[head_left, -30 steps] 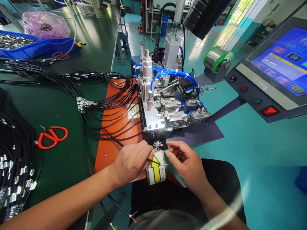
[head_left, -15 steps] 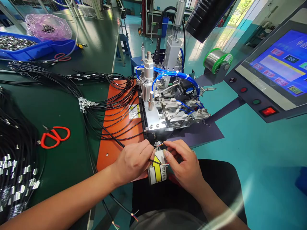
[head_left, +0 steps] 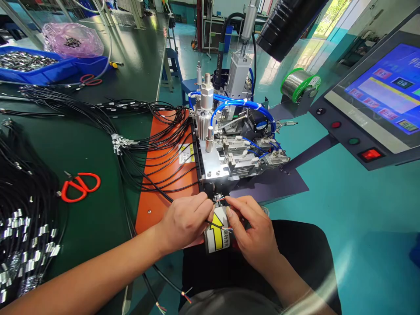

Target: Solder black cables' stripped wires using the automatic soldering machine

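My left hand is closed round a black cable that runs in from the upper left. Thin coloured wires stick out past its fingers. A second black cable end with bared coloured wires also comes out below that hand. My right hand is opposite, thumb and index finger slightly apart at the wire tips, its other fingers curled. The index fingertip is by the upper wires; whether it touches them I cannot tell. Just under both hands is a metal cylinder with a yellow arrow label.
A machine with metal cylinders and blue hoses stands ahead, beside an orange plate crossed by cables. Red-handled scissors and cable bundles lie at left. A solder spool and a screen panel are at right.
My right hand's fingertips have dipped slightly and come closer to the wires. My left hand keeps its hold on the cable. The whole view has shifted a little.
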Available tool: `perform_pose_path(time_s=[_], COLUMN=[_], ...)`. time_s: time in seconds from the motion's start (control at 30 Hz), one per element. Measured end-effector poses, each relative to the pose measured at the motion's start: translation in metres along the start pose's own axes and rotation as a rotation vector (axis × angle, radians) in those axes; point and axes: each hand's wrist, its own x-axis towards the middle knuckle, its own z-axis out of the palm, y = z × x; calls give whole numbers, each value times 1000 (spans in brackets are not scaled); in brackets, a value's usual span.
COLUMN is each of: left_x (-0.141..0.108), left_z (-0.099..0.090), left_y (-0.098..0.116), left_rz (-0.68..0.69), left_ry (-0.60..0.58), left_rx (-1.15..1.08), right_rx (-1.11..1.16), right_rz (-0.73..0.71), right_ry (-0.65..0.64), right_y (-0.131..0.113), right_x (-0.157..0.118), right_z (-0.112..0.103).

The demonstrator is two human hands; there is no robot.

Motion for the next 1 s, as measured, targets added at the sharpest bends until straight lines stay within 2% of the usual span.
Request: perform_pose_path(time_s=[0.17, 0.33, 0.43, 0.57, 0.83, 0.93, 1.0], left_x=[0, -1, -2, -3, -6, -6, -6], left_z=[1, 1, 3, 5, 5, 6, 6], left_y=[0, 0, -1, -1, -2, -3, -3], left_rz=[-8, -1, 16, 17, -6, 8, 13], left_ry=[28, 28, 38, 51, 19, 43, 48], left_rx=[1, -23, -36, -39, -40, -48, -57], right_rx=[13, 187, 258, 208, 11, 17, 85], right_rz=[-24, 190, 249, 191, -68, -47, 74], right_ry=[52, -1, -37, 6, 114, 113, 110], right_y=[-2, -2, -1, -2, -4, -5, -5], right_x=[-5, 4, 10, 11, 1, 1, 4], right_z=[4, 6, 6, 9, 27, 26, 19])
